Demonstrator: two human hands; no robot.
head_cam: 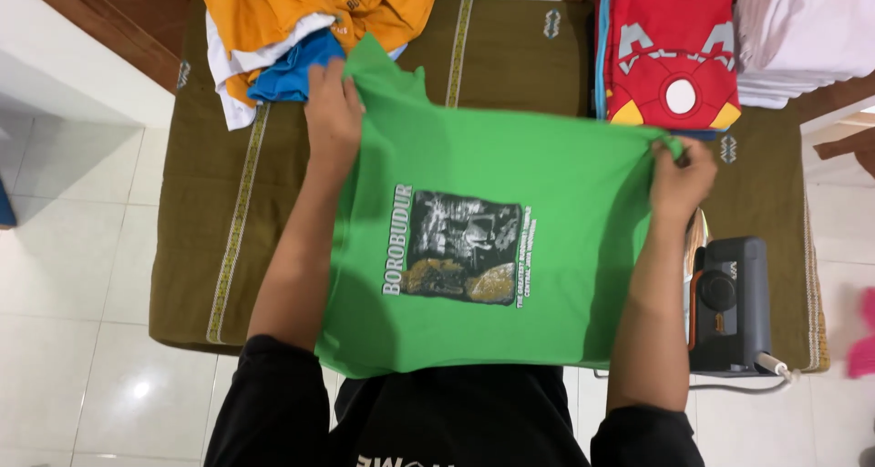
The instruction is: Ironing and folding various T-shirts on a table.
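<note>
Both bare arms are reaching forward, well apart. Left hand (pixel 333 112) is lying knuckles-up, fingers (pixel 321 77) curled closed in a grip. Right hand (pixel 681 177) is pinching, fingers (pixel 673 153) bunched tight. Black short sleeves are covering both shoulders.

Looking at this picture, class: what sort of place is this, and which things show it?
Probably a home ironing spot: an iron stands on a cloth-covered table, folded shirts are stacked, and both hands spread a green T-shirt.
</note>
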